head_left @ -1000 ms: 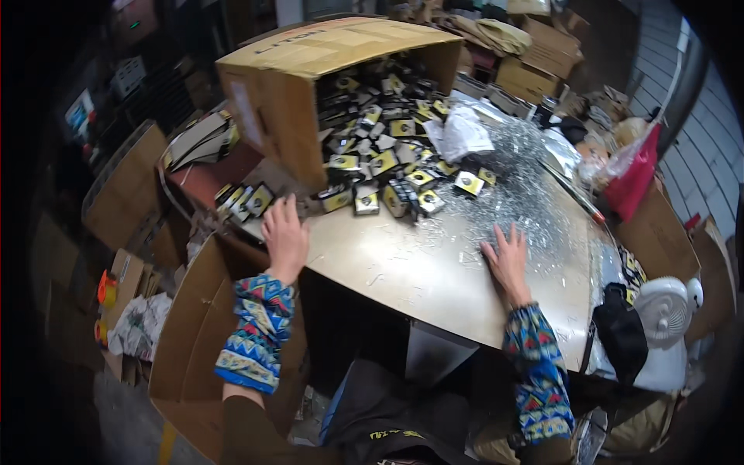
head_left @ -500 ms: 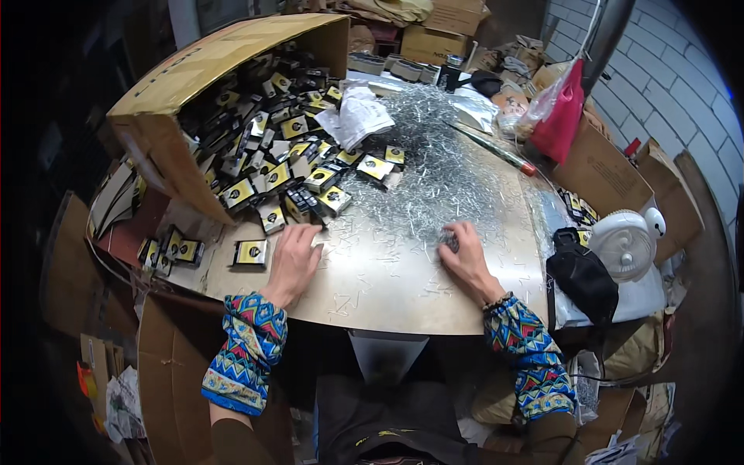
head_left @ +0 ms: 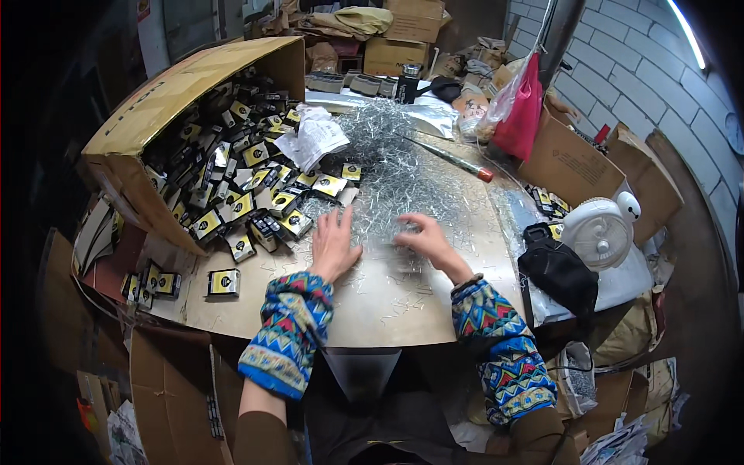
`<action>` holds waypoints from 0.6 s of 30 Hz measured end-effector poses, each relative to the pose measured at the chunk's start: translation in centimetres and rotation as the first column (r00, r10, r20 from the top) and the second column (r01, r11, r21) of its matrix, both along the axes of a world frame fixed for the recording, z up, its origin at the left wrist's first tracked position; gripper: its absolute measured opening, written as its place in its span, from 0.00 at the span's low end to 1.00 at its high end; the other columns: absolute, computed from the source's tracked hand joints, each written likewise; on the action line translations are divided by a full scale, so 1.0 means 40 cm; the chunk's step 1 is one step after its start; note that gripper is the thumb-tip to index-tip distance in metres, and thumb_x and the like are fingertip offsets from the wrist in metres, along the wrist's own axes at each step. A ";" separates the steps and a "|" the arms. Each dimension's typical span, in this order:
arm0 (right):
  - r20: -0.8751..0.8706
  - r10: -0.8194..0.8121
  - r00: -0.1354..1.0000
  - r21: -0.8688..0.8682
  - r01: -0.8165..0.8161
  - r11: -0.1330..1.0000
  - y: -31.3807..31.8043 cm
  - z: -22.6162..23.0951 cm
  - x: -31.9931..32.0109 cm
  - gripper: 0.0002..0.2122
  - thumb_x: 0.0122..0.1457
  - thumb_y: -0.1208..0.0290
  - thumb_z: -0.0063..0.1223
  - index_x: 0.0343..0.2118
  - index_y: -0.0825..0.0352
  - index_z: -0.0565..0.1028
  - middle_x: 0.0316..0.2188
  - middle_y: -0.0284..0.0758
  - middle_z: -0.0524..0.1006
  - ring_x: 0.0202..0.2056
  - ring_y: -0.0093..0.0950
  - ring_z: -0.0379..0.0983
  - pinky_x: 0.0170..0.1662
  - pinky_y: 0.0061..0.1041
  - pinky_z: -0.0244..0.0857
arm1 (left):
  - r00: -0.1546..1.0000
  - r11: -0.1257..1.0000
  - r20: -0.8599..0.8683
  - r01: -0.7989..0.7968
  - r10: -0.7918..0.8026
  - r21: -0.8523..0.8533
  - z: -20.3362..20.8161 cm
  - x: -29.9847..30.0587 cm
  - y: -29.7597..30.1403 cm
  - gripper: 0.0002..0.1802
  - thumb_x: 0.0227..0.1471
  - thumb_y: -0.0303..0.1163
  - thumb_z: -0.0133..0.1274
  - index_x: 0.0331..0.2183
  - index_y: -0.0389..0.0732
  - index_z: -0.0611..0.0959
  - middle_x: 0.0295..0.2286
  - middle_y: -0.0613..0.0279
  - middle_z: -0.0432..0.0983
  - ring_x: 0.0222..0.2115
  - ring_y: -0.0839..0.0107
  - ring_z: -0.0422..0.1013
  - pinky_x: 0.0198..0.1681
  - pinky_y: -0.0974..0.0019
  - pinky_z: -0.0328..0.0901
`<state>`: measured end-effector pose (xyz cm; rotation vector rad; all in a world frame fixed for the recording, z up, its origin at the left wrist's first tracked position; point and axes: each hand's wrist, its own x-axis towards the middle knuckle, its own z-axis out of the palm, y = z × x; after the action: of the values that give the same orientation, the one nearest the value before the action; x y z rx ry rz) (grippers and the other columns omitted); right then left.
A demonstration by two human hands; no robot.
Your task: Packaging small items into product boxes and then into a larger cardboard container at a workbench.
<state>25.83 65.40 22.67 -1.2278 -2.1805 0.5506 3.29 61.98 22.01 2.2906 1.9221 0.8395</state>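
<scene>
Cluttered with cartons, your desk (head_left: 434,298) holds the heap of metal clips (head_left: 395,174) at twelve o'clock of both hands, your right hand (head_left: 428,242) nearer, fingers curled narrow on its edge, left hand (head_left: 335,244) spread flat.

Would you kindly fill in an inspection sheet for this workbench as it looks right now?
Surface: round tan table, strewn with metal bits.
Job's things: heap of silver wire pieces; small black-and-yellow packets spilling from a tipped cardboard box.
Clutter: crumpled paper, red-tipped tool, white fan, black pouch.
Hands: left hand flat, open; right hand fingering wire pieces.
Cables: nothing seen.
Surroundings: cartons, red bag, brick wall.
</scene>
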 end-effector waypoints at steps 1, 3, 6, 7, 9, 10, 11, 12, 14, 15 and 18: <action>-0.451 -0.140 0.881 -0.356 -0.034 0.934 0.005 0.028 -0.003 0.17 0.52 0.69 0.57 0.47 0.60 0.74 0.43 0.36 0.73 0.44 0.32 0.71 0.43 0.40 0.70 | 0.998 0.996 -0.059 0.004 -0.009 -0.088 -0.008 -0.010 0.037 0.28 0.41 0.32 0.60 0.47 0.41 0.75 0.48 0.50 0.68 0.50 0.50 0.63 0.50 0.53 0.63; -0.790 -0.447 0.419 -0.577 -0.263 0.773 0.003 0.097 -0.021 0.14 0.60 0.66 0.54 0.47 0.63 0.72 0.39 0.31 0.76 0.40 0.27 0.73 0.39 0.31 0.75 | 1.000 0.999 -0.013 -0.004 0.003 -0.044 -0.036 -0.027 0.093 0.21 0.41 0.32 0.59 0.40 0.39 0.77 0.42 0.50 0.72 0.45 0.51 0.67 0.46 0.52 0.66; -0.880 -0.470 0.066 -0.456 -0.394 0.798 0.033 0.079 0.025 0.16 0.62 0.59 0.53 0.48 0.63 0.71 0.39 0.32 0.77 0.41 0.27 0.73 0.42 0.32 0.74 | 0.973 0.999 0.225 0.049 -0.044 -0.019 0.022 0.034 0.151 0.10 0.45 0.30 0.58 0.32 0.36 0.79 0.27 0.56 0.77 0.29 0.60 0.74 0.33 0.57 0.71; -0.884 -0.464 0.063 -0.447 -0.404 0.798 0.045 0.043 0.030 0.20 0.63 0.54 0.51 0.50 0.64 0.70 0.40 0.32 0.77 0.43 0.28 0.73 0.43 0.31 0.73 | 0.751 0.983 0.658 0.154 -0.049 -0.102 0.042 0.057 0.169 0.09 0.47 0.29 0.58 0.32 0.35 0.79 0.26 0.58 0.77 0.27 0.65 0.74 0.31 0.62 0.71; -0.869 -0.480 0.117 -0.489 -0.346 0.801 0.057 -0.009 0.033 0.21 0.62 0.53 0.52 0.50 0.65 0.70 0.41 0.32 0.77 0.42 0.28 0.73 0.44 0.30 0.71 | 0.248 0.919 0.968 0.370 0.044 -0.137 0.120 0.100 0.176 0.06 0.52 0.26 0.55 0.32 0.34 0.78 0.28 0.64 0.76 0.28 0.76 0.73 0.32 0.73 0.71; -0.850 -0.496 0.178 -0.527 -0.301 0.795 0.060 -0.028 0.023 0.22 0.62 0.52 0.52 0.50 0.65 0.70 0.42 0.32 0.77 0.42 0.27 0.73 0.44 0.28 0.70 | 0.253 0.918 0.966 0.371 0.046 -0.141 0.147 0.112 0.176 0.06 0.52 0.26 0.55 0.32 0.34 0.78 0.28 0.64 0.76 0.28 0.76 0.73 0.32 0.73 0.71; -0.829 -0.498 0.255 -0.544 -0.159 0.824 0.059 -0.034 0.006 0.21 0.60 0.52 0.55 0.46 0.66 0.74 0.41 0.32 0.78 0.39 0.26 0.74 0.43 0.27 0.68 | 0.211 0.916 0.977 0.397 -0.024 -0.063 0.164 0.119 0.177 0.05 0.52 0.26 0.55 0.32 0.35 0.78 0.28 0.64 0.76 0.28 0.76 0.73 0.32 0.72 0.71; -0.828 -0.500 0.253 -0.546 -0.161 0.822 0.061 -0.031 0.012 0.21 0.60 0.52 0.55 0.46 0.66 0.74 0.41 0.32 0.78 0.39 0.26 0.74 0.43 0.27 0.68 | 0.166 0.907 0.982 0.421 -0.095 0.016 0.181 0.122 0.178 0.05 0.52 0.26 0.54 0.33 0.35 0.78 0.29 0.63 0.76 0.28 0.76 0.73 0.32 0.71 0.72; -0.467 -0.361 0.807 -0.354 0.204 0.913 0.059 0.017 0.005 0.20 0.58 0.52 0.58 0.39 0.69 0.77 0.38 0.37 0.79 0.37 0.27 0.74 0.43 0.28 0.67 | 0.208 0.913 0.974 0.408 -0.088 -0.005 0.181 0.089 0.170 0.08 0.51 0.26 0.55 0.35 0.34 0.78 0.30 0.63 0.76 0.30 0.73 0.74 0.34 0.70 0.70; -0.276 -0.347 0.896 -0.174 0.309 0.935 0.065 0.042 0.005 0.24 0.54 0.51 0.61 0.40 0.72 0.78 0.37 0.44 0.79 0.39 0.32 0.76 0.47 0.32 0.68 | 0.484 0.960 0.873 0.267 -0.060 -0.083 0.154 0.062 0.172 0.12 0.50 0.28 0.56 0.36 0.33 0.78 0.30 0.63 0.76 0.31 0.71 0.73 0.35 0.69 0.70; -0.040 -0.458 0.888 -0.056 0.455 0.889 0.103 -0.008 0.020 0.30 0.50 0.48 0.63 0.45 0.73 0.76 0.41 0.50 0.78 0.44 0.39 0.75 0.51 0.34 0.66 | 0.737 0.897 0.637 0.099 0.224 -0.430 0.024 0.055 0.209 0.30 0.42 0.33 0.61 0.47 0.30 0.74 0.42 0.49 0.76 0.39 0.61 0.74 0.38 0.63 0.69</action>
<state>26.62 69.50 22.35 -1.6648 -1.7524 0.4251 5.48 70.32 22.97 1.3795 1.6209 0.9443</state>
